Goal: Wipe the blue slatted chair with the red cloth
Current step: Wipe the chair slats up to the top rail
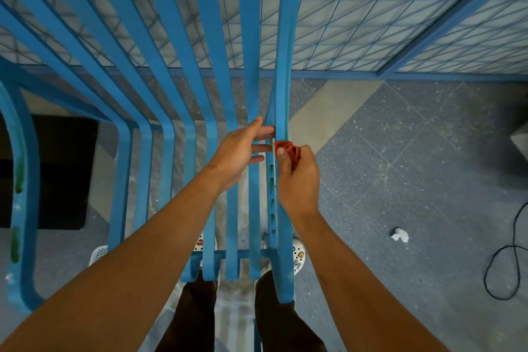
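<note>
- Right hand [297,180] gripped the bunched red cloth [290,151], thumb on top, pressing it against the rightmost slat of the blue slatted chair [211,71].
- Left hand [240,154] was open, fingers straight, fingertips touching the inner edge of that same slat just beside the cloth.
- Hands were close together, one on each side of the slat, not touching each other.
- Cloth sat about midway along the slat, above a row of small slots in it.
- Chair filled the left and centre of view, slats curving down to a crossbar near the person's feet.
- White patterned shoes [298,257] and dark trousers showed under the slats.
- Crumpled white paper [400,234] lay on the grey speckled floor [414,166], right of the chair.
- Black cable [511,260] looped near the right edge.
- Blue wire-mesh panel [371,8] stood behind the chair.
</note>
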The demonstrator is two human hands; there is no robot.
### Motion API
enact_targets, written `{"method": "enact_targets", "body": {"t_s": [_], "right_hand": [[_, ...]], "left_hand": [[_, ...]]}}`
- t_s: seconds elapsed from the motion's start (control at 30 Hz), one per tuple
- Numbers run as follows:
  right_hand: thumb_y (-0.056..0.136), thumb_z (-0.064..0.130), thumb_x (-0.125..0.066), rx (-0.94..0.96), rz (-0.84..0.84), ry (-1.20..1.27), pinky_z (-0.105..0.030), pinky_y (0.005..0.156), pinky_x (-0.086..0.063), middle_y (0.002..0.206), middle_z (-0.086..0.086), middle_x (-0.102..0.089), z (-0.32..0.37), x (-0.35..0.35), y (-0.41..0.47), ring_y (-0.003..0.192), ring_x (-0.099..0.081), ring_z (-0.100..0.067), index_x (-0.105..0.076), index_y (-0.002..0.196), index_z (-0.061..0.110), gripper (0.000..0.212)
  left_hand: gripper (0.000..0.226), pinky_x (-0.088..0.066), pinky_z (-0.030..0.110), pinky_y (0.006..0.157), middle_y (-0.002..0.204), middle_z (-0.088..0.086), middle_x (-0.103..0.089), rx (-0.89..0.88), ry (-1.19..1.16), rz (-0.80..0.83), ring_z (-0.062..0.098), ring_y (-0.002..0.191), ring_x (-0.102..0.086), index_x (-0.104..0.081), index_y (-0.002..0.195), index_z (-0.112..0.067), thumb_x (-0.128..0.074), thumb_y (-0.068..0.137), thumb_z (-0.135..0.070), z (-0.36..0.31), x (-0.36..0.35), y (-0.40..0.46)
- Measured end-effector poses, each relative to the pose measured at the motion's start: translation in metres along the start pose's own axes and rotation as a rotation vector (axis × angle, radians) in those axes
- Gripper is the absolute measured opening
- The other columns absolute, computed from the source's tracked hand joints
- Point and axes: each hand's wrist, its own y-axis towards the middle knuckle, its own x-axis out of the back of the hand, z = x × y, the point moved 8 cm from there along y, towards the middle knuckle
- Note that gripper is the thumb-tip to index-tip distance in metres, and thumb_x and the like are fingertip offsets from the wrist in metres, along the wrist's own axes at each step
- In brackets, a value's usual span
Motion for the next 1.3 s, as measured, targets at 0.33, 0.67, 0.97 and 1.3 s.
{"method": "enact_targets", "body": {"t_s": [0.33,0.67,0.97,1.3], "right_hand": [[0.103,0.033,-0.054,0.11,-0.015,-0.073,-0.02,0.059,-0.039,0.093,-0.003,-0.062,0.031,0.001,0.045,0.076,-0.057,-0.014,-0.056,0.095,0.015,0.02],[0.101,0.037,-0.057,0.031,0.121,-0.06,-0.032,0.056,-0.051,0.084,0.0,-0.06,-0.013,0.012,-0.017,0.068,-0.059,-0.015,-0.054,0.091,0.023,0.018],[0.1,0.033,-0.06,0.09,0.104,-0.121,-0.028,0.055,-0.044,0.084,0.0,-0.059,0.002,0.013,-0.002,0.065,-0.054,-0.012,-0.053,0.089,0.02,0.019],[0.098,0.023,-0.065,0.257,0.014,-0.096,-0.03,0.066,-0.048,0.09,-0.006,-0.063,0.057,0.014,0.065,0.077,-0.059,-0.019,-0.06,0.093,0.013,0.012]], "left_hand": [[0.053,-0.051,0.036,0.1,0.121,-0.008,-0.073,-0.008,-0.011,-0.01,0.013,0.107,-0.07,-0.068,0.127,-0.023,-0.034,0.105,-0.057,-0.005,0.004,0.005],[0.047,-0.054,0.038,0.099,0.122,0.001,-0.07,-0.06,0.006,0.027,0.023,0.108,-0.07,-0.059,0.136,-0.019,-0.036,0.107,-0.048,-0.013,-0.008,0.009],[0.028,-0.059,0.038,0.09,0.102,0.001,-0.07,-0.265,0.214,-0.104,0.02,0.095,-0.072,-0.064,0.128,-0.018,-0.061,0.1,-0.021,-0.048,-0.002,0.04],[0.016,-0.062,0.03,0.078,0.089,-0.001,-0.073,-0.445,0.314,-0.219,0.018,0.083,-0.073,-0.074,0.108,-0.013,-0.074,0.092,-0.012,-0.09,0.018,0.044]]}}
